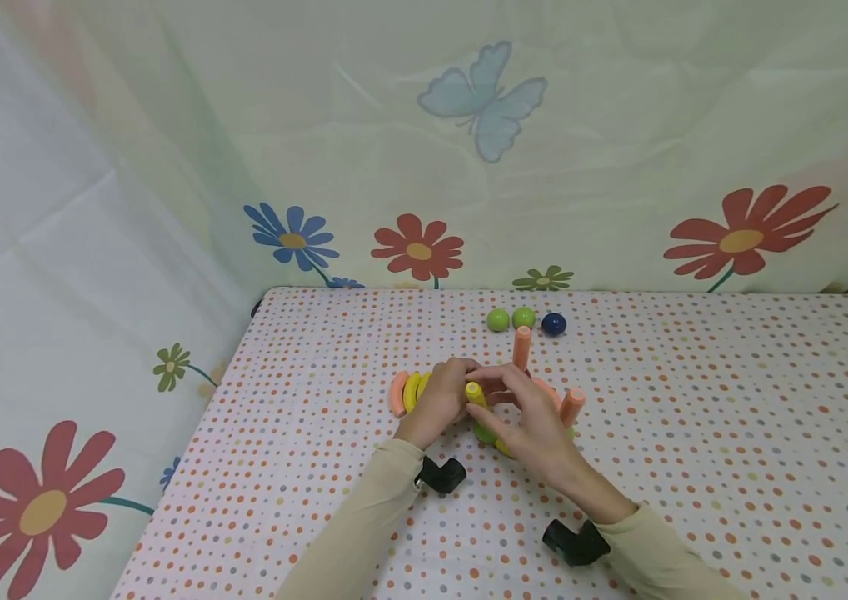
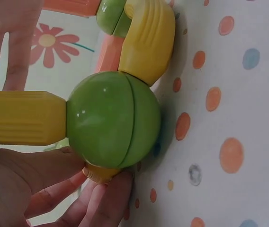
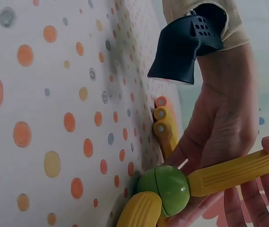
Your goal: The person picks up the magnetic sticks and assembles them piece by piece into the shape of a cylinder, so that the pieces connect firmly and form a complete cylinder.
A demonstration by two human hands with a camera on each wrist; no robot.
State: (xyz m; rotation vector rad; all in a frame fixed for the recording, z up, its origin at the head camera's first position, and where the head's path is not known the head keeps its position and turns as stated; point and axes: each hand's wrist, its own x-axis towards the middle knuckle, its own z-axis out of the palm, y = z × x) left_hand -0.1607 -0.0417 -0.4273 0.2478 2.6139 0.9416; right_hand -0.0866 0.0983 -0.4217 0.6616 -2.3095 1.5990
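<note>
Left hand (image 1: pixel 441 400) and right hand (image 1: pixel 536 421) meet fingertip to fingertip over the table (image 1: pixel 694 433), both forearms angled inward. Between them stands a yellow rod (image 1: pixel 475 394), plugged into a green ball (image 2: pixel 113 119) at its base; right fingers pinch the rod, left fingers curl beside the ball. Curved pieces (image 1: pixel 409 392) lie just left of the left hand. The table is cloth-covered and dotted, with flowered sheeting behind. The hands hide most of the assembly.

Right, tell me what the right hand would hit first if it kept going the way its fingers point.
The right hand points up-left toward the left hand. First in line is the upright yellow stick it already touches, then the left hand's fingers, though depth is hard to judge.
</note>
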